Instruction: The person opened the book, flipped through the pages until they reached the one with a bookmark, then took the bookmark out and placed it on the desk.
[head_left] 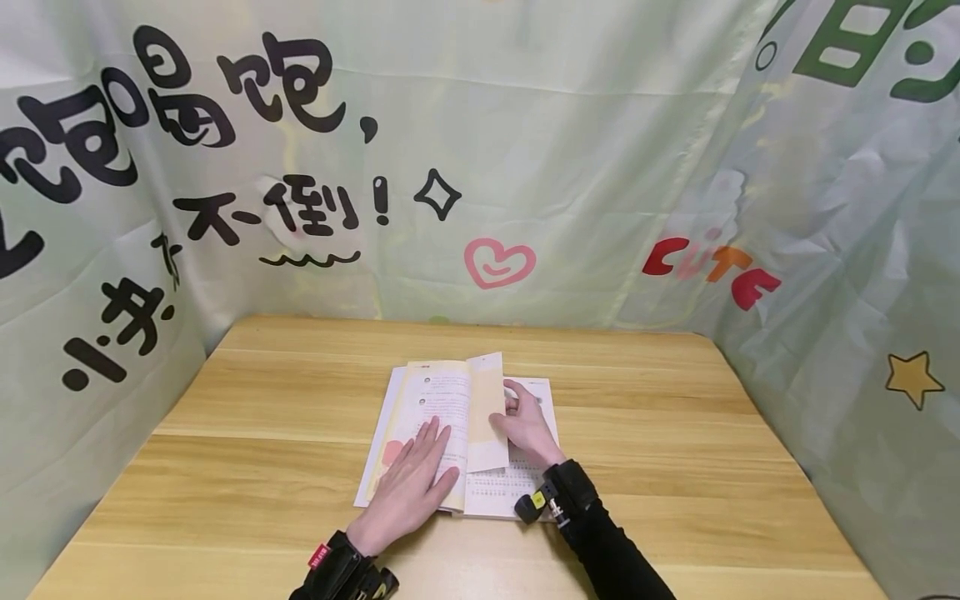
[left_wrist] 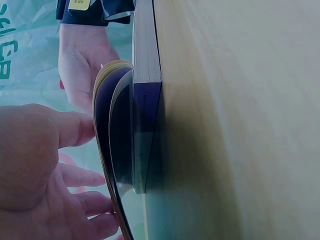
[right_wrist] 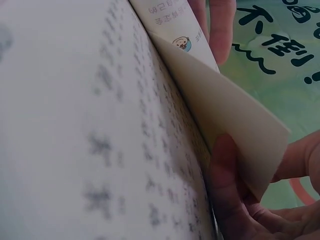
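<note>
An open book [head_left: 442, 387] lies on the wooden table, its spine [left_wrist: 144, 112] resting low over the tabletop in the left wrist view. My left hand [head_left: 412, 479] rests on the left page, fingers spread and mostly straight. At the gutter a narrow cream sheet [head_left: 486, 408] stands raised and tilted over the right page [head_left: 498, 492]. Its outer edge is pinched by the thumb and fingers of my right hand [head_left: 528, 429]. In the right wrist view the cream sheet [right_wrist: 235, 120] slants up from the printed page [right_wrist: 60, 125], between thumb and fingers.
The wooden table [head_left: 262, 475] extends around the book on all sides. Behind and beside it hangs a pale green printed cloth [head_left: 585, 167] with large characters, a pink heart [head_left: 499, 242] and a star [head_left: 913, 379]. Each wrist wears a black strap with a camera.
</note>
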